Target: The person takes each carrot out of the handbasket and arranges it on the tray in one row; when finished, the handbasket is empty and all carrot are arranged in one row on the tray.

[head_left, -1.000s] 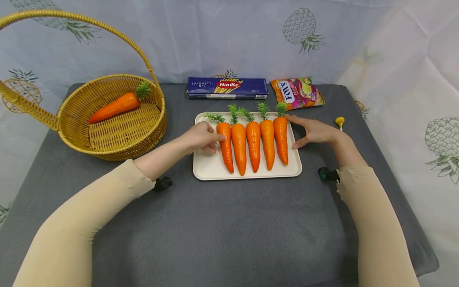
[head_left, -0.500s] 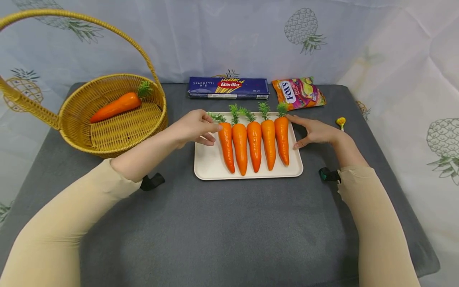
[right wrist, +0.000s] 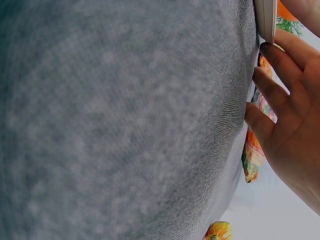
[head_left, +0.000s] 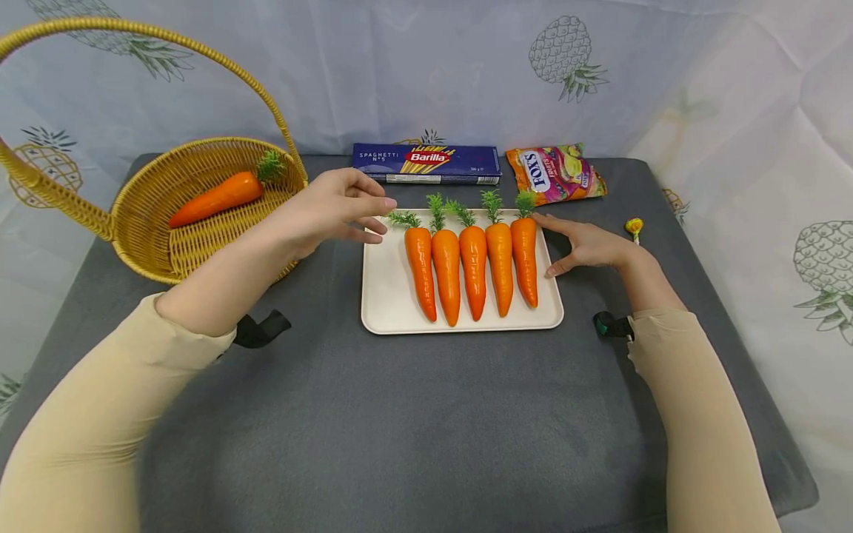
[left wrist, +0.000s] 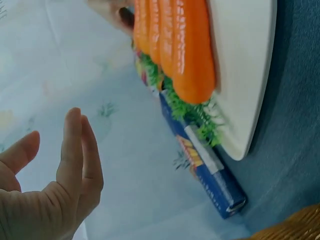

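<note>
Several orange carrots (head_left: 446, 274) with green tops lie side by side on a white rectangular tray (head_left: 386, 303). My left hand (head_left: 340, 211) is raised in the air between the tray's back left corner and the wicker basket (head_left: 293, 244), fingers loosely bent and holding nothing. In the left wrist view that hand (left wrist: 65, 185) shows its thumb and fingers apart, away from the carrots (left wrist: 192, 65). My right hand (head_left: 586, 244) rests at the tray's right edge, fingers spread. Seen from the right wrist, its fingertips meet the grey cloth beside the tray rim (right wrist: 267, 25).
One carrot (head_left: 220, 198) lies inside the tall-handled basket at the left. Behind the tray are a blue Barilla spaghetti box (head_left: 426, 164) and an orange Fox's candy bag (head_left: 556, 174). A yellow lollipop (head_left: 634, 226) lies at the right. A pineapple-print curtain (head_left: 440, 66) hangs behind.
My left hand has let go of the leftmost carrot and moved up and left, away from the tray. The right hand and the carrots have stayed in place.
</note>
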The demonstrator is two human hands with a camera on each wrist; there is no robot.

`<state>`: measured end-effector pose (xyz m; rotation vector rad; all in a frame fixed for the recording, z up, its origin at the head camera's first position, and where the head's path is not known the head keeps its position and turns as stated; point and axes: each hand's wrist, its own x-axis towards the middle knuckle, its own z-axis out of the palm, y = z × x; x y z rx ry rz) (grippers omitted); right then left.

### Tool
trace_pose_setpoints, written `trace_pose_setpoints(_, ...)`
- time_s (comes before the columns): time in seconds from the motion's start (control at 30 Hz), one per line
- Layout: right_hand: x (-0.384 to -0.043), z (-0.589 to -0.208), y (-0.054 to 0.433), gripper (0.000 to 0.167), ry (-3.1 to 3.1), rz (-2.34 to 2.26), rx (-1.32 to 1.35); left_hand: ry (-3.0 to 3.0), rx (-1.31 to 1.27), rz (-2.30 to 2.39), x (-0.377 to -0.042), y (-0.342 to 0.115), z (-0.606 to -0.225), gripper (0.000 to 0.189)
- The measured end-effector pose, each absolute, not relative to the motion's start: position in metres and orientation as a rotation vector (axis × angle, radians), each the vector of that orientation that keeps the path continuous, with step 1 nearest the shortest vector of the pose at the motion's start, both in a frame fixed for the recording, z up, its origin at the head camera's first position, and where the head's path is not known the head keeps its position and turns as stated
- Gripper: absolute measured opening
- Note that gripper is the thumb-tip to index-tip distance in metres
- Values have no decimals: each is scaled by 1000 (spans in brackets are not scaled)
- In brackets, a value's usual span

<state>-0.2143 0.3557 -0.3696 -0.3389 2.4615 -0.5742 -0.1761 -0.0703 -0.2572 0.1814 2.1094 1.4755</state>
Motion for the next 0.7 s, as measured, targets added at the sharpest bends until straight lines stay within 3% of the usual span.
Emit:
trace_pose_setpoints(0.27, -215, -370, 356, 109, 2464, -568, -341, 2158, 220, 1519, -177, -94, -240, 53)
trace_pose_setpoints(0.7, -215, -370, 357, 109, 2458, -577, -340, 2210, 238, 1589, -194, -150, -232, 40)
